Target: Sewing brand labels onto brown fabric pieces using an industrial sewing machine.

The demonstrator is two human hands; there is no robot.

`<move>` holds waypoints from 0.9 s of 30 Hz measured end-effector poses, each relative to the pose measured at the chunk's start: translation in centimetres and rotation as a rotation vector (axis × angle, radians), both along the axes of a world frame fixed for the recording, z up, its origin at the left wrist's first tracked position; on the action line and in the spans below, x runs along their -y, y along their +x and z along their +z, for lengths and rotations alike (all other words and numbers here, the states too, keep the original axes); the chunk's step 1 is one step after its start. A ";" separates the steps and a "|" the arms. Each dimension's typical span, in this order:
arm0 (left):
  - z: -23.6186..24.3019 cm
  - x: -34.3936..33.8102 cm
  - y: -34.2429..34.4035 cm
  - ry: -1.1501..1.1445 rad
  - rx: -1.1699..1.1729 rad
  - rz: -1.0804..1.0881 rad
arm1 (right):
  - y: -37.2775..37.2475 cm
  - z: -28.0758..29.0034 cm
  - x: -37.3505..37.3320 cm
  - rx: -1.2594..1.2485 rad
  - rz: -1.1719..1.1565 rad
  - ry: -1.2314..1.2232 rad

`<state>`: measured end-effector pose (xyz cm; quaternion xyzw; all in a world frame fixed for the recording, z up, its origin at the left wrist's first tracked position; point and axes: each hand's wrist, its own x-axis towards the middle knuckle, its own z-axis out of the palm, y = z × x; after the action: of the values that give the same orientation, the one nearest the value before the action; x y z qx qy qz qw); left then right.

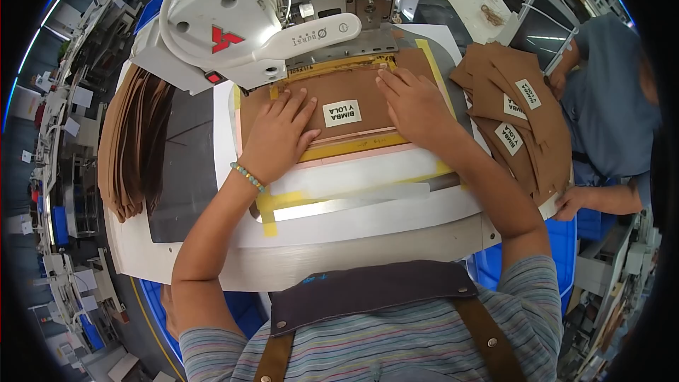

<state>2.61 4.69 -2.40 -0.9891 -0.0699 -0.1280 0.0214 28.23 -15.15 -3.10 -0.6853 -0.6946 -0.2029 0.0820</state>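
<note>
Under the head of a white sewing machine [212,21] lies a brown fabric panel [368,117] with a pale printed label [342,113] in its middle. My left hand [279,134] rests flat on the panel's left part, fingers spread and pointing at the machine; a beaded bracelet [247,177] circles that wrist. On the panel's right part my right hand [414,106] lies with its fingers stretched out, their tips close to a yellow-edged strip [336,65] along the far edge. A yellow-taped frame [353,147] borders the panel on the near side.
A stack of folded brown fabric pieces [131,141] hangs at the table's left. Labelled brown pieces [509,106] are piled on the right, where a co-worker's hand [569,204] touches their edge. Blue bins [564,247] stand below the table [339,258]. A tablet-like screen [541,32] stands at the far right.
</note>
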 end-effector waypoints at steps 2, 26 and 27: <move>0.3 0.0 0.1 -0.006 -0.022 -0.005 | 0.0 -0.1 0.0 0.005 -0.023 -0.038; 0.9 -0.9 -1.5 -0.044 -0.080 0.089 | -2.8 0.1 -2.2 0.130 -0.069 -0.109; 1.0 -1.1 -1.7 -0.049 -0.076 0.098 | -3.0 0.1 -2.4 0.116 -0.050 -0.091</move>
<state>0.87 5.79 -1.42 -0.9889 -0.1202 -0.0875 0.0062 25.20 -12.72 -2.96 -0.6925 -0.6895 -0.2123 0.0054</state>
